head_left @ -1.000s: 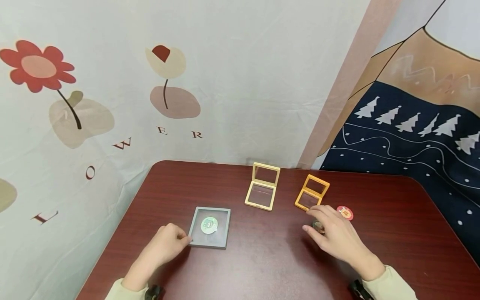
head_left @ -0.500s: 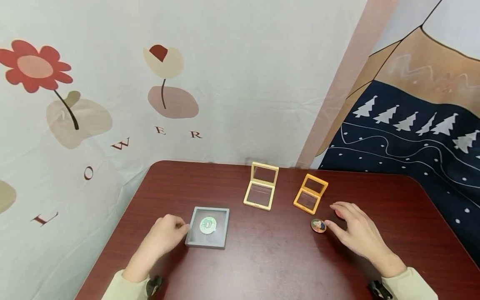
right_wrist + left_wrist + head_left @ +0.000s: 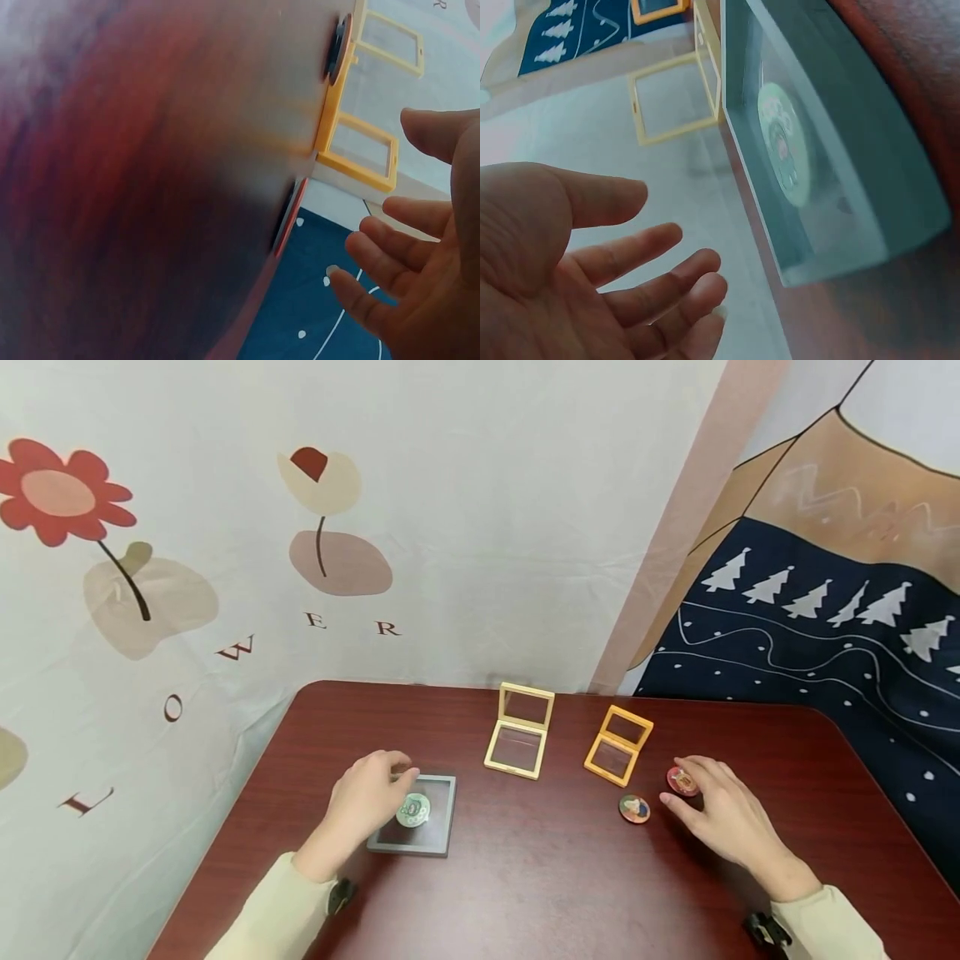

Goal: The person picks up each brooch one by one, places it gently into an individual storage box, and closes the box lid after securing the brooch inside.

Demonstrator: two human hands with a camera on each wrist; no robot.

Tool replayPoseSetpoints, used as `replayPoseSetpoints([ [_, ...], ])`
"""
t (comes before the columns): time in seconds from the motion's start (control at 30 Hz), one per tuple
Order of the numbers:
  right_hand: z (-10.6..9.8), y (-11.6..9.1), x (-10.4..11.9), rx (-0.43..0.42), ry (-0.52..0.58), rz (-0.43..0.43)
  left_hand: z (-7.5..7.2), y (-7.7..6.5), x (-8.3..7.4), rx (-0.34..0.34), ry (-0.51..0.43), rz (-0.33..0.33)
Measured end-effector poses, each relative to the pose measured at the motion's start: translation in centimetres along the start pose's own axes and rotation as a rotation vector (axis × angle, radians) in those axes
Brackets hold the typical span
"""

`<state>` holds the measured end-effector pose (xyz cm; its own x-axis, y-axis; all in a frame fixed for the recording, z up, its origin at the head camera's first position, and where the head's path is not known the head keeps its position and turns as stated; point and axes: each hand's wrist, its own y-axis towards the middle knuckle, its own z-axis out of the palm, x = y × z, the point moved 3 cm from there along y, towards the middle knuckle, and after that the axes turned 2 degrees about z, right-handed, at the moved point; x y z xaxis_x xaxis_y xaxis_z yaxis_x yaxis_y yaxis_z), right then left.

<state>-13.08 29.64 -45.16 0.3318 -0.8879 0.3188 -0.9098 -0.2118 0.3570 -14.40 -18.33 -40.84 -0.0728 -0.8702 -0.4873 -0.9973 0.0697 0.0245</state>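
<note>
A flat grey square display case (image 3: 450,814) lies on the table with a pale green round badge (image 3: 413,810) inside its clear window. My left hand (image 3: 365,800) hovers over the case's left side, fingers loosely bent; the left wrist view shows nothing in that hand (image 3: 622,262). At the right, a red round badge (image 3: 681,781) lies by the fingertips of my right hand (image 3: 727,818), which partly covers it in the head view. The right wrist view shows this hand (image 3: 420,240) holding nothing. A second round badge (image 3: 634,809) with a coloured picture lies just left of it.
Behind stand two small hinged frames, opened up: a pale yellow one (image 3: 516,747) and an orange one (image 3: 609,758). The dark red wooden table (image 3: 540,877) ends at a printed cloth backdrop (image 3: 480,527).
My right hand has moved right, off the picture badge and over to the red one. My left hand has left the case's left edge and moved up over the case.
</note>
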Motion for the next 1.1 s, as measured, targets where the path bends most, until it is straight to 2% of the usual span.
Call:
replayPoseSetpoints([
  [0.27,-0.1,0.7,-1.0,0.078,-0.041,0.066,0.8,2.0,-2.1,0.006,0.021,0.074],
  [0.47,0.1,1.5,-1.8,0.166,-0.081,0.119,1.7,3.8,-3.1,0.041,0.027,0.08],
  [0.8,0.8,2.2,-2.1,0.283,-0.137,0.138,3.3,6.3,-4.5,0.059,0.042,0.112],
  [1.1,1.0,2.4,-2.1,0.341,-0.157,0.136,5.5,7.8,-5.2,0.168,0.112,0.092],
])
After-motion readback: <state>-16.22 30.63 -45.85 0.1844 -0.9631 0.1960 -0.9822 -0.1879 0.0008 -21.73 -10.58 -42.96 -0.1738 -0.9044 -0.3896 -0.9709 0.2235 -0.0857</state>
